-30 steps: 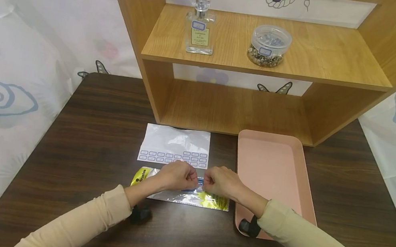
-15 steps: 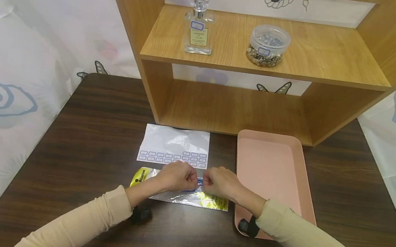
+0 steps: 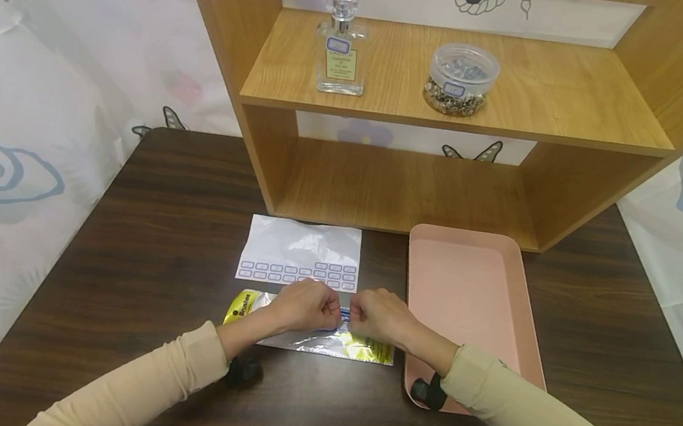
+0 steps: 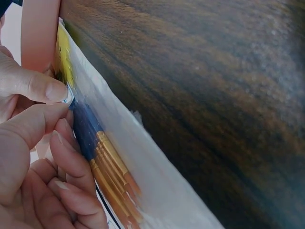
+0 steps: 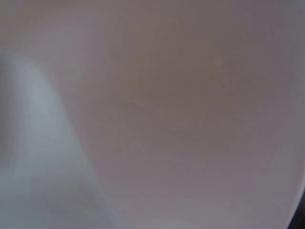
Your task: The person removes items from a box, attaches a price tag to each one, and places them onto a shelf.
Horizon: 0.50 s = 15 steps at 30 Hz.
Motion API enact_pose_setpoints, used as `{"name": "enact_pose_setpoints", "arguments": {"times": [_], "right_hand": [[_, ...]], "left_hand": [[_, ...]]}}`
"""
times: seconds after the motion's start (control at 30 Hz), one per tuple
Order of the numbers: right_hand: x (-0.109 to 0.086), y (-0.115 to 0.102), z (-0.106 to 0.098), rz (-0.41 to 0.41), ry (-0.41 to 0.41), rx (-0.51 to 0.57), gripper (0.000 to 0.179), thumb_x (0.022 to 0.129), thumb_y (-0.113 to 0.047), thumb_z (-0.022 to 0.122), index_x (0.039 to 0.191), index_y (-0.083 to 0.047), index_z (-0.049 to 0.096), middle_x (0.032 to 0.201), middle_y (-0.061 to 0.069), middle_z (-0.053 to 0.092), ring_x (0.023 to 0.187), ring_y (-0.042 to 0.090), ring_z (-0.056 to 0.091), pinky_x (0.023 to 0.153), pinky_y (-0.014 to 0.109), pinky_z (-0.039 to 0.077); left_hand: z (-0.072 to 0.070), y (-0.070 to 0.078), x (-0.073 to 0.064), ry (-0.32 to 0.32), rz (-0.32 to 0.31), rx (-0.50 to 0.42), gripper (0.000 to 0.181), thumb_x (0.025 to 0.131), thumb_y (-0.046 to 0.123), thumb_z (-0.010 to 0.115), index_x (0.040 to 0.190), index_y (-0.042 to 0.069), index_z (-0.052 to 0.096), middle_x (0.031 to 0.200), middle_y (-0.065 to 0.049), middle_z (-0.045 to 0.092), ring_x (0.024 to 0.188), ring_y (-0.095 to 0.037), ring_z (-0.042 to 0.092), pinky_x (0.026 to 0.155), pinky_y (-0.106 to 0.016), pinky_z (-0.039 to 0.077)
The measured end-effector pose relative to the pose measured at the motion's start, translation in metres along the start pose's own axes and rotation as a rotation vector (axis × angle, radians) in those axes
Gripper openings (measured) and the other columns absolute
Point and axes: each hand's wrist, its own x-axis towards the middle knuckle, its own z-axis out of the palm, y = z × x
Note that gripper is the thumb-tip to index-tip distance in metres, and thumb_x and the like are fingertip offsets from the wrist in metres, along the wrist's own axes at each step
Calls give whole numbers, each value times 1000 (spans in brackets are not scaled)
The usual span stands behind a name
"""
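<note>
A shiny silver-and-yellow packet of paintbrushes [image 3: 303,341] lies flat on the dark table in the head view. My left hand [image 3: 305,303] and right hand [image 3: 382,313] meet over it, fingers curled in and knuckles nearly touching. In the left wrist view, a tiny blue-edged label sticker [image 4: 70,97] is pinched at the fingertips of both hands, right at the packet's surface. Blue handles and gold ferrules of several paintbrushes [image 4: 110,164] show through the clear film. The right wrist view is only a pale blur.
A white label sheet [image 3: 304,240] lies just behind the packet. To the right is a pink tray [image 3: 465,281], under the right forearm. A wooden shelf [image 3: 406,188] stands behind, bearing a perfume bottle [image 3: 340,64] and a lidded clear jar [image 3: 460,80].
Both hands stay in the same place over the packet. Only a very slight shift of the whole head view can be seen.
</note>
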Motion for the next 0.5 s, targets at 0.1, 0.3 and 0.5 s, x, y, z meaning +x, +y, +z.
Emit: {"name": "enact_pose_setpoints", "arguments": {"times": [0.1,0.3,0.5], "right_hand": [[0,1,0,-11,4,9,17,73,-4,69,62,-10,57,54,-8,47,51,6,41,46,18,30],[0,2,1,-25,11,17,16,72,-2,67,62,-9,57,54,-8,46,50,5,40,45,17,29],[0,2,1,-23,1,32,16,72,-1,67,63,-8,56,53,-7,45,49,5,39,45,17,28]], "left_hand": [[0,0,0,-2,-1,-4,10,76,17,71,67,19,67,53,11,55,55,-5,49,49,-22,37],[-1,2,-1,8,0,-3,11,76,17,72,66,19,67,53,11,54,55,-5,49,49,-22,37],[0,1,0,9,-7,-3,12,76,17,72,66,19,66,54,11,55,56,-5,50,49,-22,37]]}}
